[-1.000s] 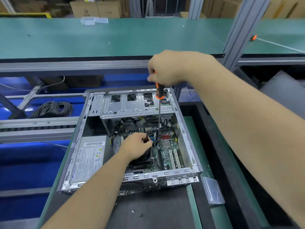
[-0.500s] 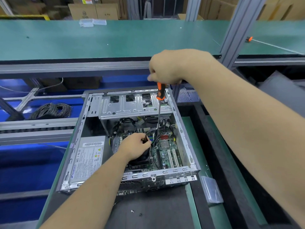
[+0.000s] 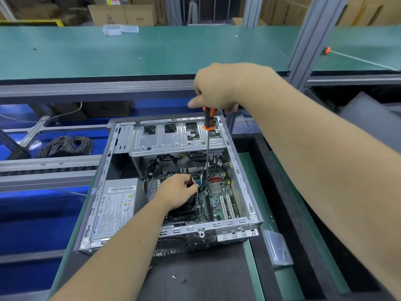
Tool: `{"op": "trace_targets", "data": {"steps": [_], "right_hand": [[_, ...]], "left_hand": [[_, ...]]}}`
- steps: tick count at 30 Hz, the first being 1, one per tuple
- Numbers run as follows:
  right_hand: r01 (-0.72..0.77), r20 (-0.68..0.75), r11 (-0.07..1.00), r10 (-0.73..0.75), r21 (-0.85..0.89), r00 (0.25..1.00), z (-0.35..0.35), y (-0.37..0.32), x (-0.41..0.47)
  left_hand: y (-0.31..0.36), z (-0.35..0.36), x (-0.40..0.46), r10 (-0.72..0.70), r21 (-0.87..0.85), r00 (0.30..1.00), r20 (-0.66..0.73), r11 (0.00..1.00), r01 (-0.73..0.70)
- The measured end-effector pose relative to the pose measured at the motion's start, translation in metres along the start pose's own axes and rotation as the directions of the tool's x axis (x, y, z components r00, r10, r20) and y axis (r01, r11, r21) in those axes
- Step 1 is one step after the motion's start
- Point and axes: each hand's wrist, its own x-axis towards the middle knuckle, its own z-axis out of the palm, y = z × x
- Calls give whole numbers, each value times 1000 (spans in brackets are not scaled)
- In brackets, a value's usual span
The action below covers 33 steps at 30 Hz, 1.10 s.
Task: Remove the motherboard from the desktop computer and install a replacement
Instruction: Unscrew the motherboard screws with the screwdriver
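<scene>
Motherboard (image 3: 213, 197) is lying inside the open case (image 3: 243, 185) at frame centre, left hand (image 3: 176, 191) pinching a cable over it, right hand (image 3: 217, 88) above gripping a screwdriver (image 3: 208, 120).

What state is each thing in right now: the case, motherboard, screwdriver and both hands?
Computer case: side panel off, lying flat, interior exposed.
Motherboard: seated inside the case, cables over it.
Screwdriver: near upright, shaft reaching down to the board.
Right hand: grip closed round the screwdriver handle.
Left hand: inside the case, fingers pinching black cables beside the shaft.
Power supply: mounted in the case.
</scene>
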Motion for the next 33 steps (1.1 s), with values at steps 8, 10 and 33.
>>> {"op": "trace_targets", "data": {"steps": [8,10,33], "right_hand": [[-40,28,999,40,-32,999,2,3,0],[12,38,1000,-12,-16,999,4,6,1],[-41,23,999,42,-21,999,2,8,-8]], "left_hand": [[1,-1,-1,0,-3,1000,8,1000,0],[2,-2,-2,-2,-3,1000,12,1000,2],[5,-2,-6,-19,0,999,31,1000,19]]}}
